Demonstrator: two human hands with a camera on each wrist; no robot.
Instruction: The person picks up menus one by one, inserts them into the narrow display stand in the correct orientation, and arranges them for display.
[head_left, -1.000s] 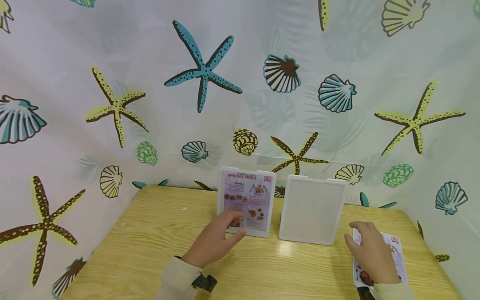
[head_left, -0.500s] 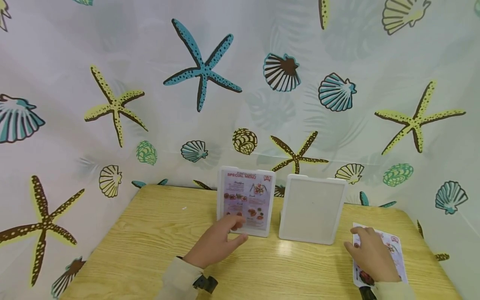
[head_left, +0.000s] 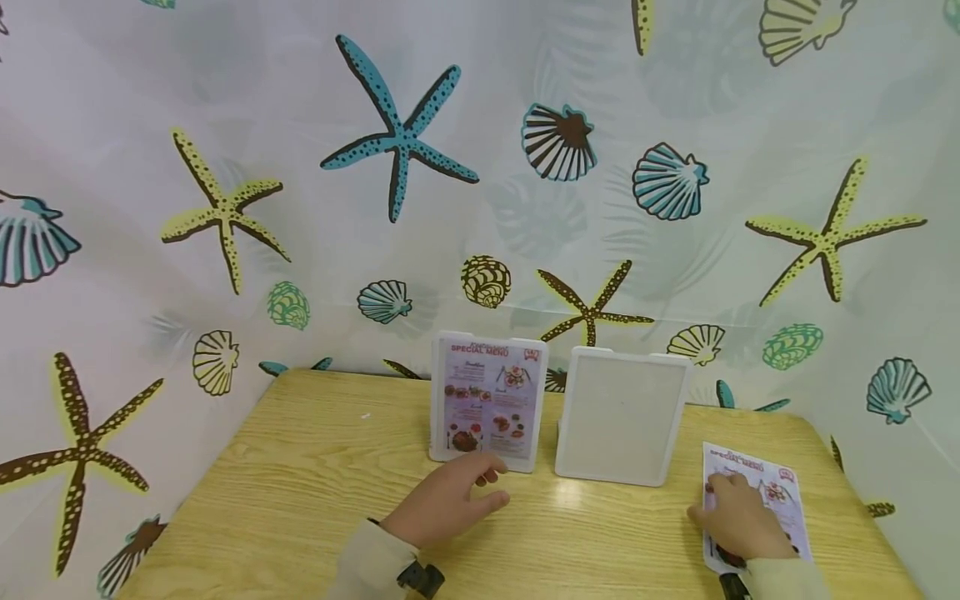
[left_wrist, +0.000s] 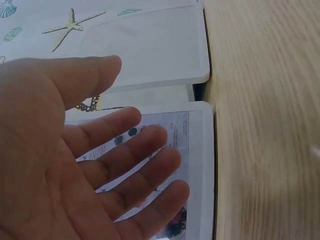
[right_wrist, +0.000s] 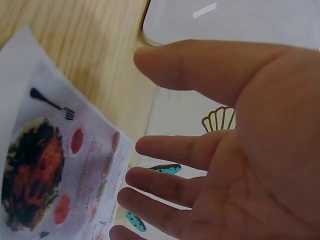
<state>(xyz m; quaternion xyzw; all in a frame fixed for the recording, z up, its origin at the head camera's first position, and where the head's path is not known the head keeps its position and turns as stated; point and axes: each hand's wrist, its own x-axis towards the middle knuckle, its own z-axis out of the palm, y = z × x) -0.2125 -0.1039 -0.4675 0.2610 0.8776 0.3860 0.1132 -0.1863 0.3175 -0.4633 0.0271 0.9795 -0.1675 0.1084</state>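
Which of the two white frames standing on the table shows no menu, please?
The right frame: its face is plain and pale, whereas the left frame, nearest the left hand, displays a printed menu.

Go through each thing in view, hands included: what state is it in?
Left frame, standing up, a menu showing in it
Right frame, standing up, its face blank
Loose menu, face up on the table, partly hidden
Right hand, holding nothing; contact with the loose menu unclear
Left hand, holding nothing, near the left frame
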